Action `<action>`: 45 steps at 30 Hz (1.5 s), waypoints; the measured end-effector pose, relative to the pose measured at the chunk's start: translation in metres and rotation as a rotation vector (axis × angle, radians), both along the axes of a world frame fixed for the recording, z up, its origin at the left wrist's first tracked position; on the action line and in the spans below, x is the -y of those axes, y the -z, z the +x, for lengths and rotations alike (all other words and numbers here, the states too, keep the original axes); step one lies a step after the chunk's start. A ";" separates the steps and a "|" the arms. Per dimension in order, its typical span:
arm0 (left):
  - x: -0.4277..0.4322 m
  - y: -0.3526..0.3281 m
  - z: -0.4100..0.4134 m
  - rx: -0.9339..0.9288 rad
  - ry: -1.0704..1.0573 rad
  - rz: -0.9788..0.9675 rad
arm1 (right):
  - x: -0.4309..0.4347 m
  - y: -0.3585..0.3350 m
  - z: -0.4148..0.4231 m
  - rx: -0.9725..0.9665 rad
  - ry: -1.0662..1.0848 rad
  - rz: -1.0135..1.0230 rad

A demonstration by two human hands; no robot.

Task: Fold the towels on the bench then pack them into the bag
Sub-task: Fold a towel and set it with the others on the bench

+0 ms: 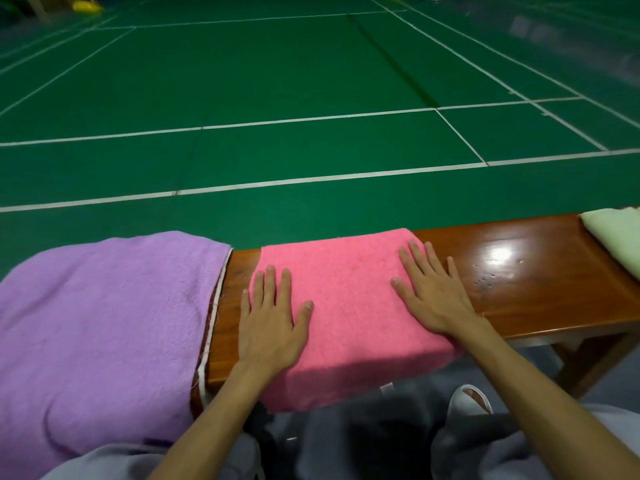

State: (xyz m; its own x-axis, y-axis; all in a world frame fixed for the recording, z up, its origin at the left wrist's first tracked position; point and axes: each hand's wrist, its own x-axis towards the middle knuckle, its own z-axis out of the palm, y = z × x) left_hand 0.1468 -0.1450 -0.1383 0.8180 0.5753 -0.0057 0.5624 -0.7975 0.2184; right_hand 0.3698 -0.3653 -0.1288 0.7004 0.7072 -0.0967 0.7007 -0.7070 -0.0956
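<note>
A pink towel [349, 306] lies folded across the brown wooden bench [540, 282], its near end hanging over the front edge. My left hand [272, 323] lies flat on the towel's left edge, fingers straight. My right hand [433, 292] lies flat on its right side, fingers spread. A purple towel [104, 323] lies unfolded over the bench's left end. A pale green towel [616, 233] sits at the bench's far right. No bag is plainly visible.
A green court floor [311, 81] with white lines stretches beyond the bench. Below the bench's near edge are my grey-clad legs [114, 460], dark grey fabric [346, 438] and a white slipper [469, 400]. Bare polished wood shows between the pink and green towels.
</note>
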 end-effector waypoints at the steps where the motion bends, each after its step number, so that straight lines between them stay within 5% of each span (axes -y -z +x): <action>1: 0.001 -0.001 0.001 0.002 -0.001 -0.010 | -0.001 0.000 0.000 -0.014 -0.009 0.019; 7: -0.002 -0.031 -0.007 0.288 -0.163 -0.164 | -0.001 -0.017 -0.006 0.070 0.241 0.393; 10: -0.014 -0.043 -0.013 0.140 -0.324 -0.083 | 0.004 -0.034 -0.010 0.017 0.506 0.269; 14: -0.021 -0.047 -0.012 0.112 -0.291 -0.234 | 0.007 -0.041 -0.015 -0.147 0.425 0.176; 17: -0.026 -0.050 -0.010 0.114 -0.259 -0.323 | 0.008 -0.041 -0.011 -0.284 0.328 0.350; 24: -0.032 -0.083 -0.011 0.509 -0.342 -1.086 | 0.021 -0.074 -0.007 -1.029 0.237 1.018; 29: -0.047 -0.092 -0.017 0.614 -0.215 -1.275 | 0.028 -0.082 0.006 -1.007 0.205 1.085; 38: -0.073 -0.098 -0.033 0.636 -0.171 -1.001 | 0.045 -0.090 0.025 -1.148 0.141 1.114; 45: -0.067 -0.099 -0.034 0.579 -0.191 -0.508 | 0.037 -0.085 0.027 -0.895 0.072 1.076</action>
State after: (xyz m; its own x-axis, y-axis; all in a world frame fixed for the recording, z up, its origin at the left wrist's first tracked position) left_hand 0.1123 -0.0780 -0.0390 0.6589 0.7467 0.0912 0.3652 -0.4235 0.8290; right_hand 0.3964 -0.4019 -0.0435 0.7276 0.6851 0.0357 0.0808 -0.0340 -0.9961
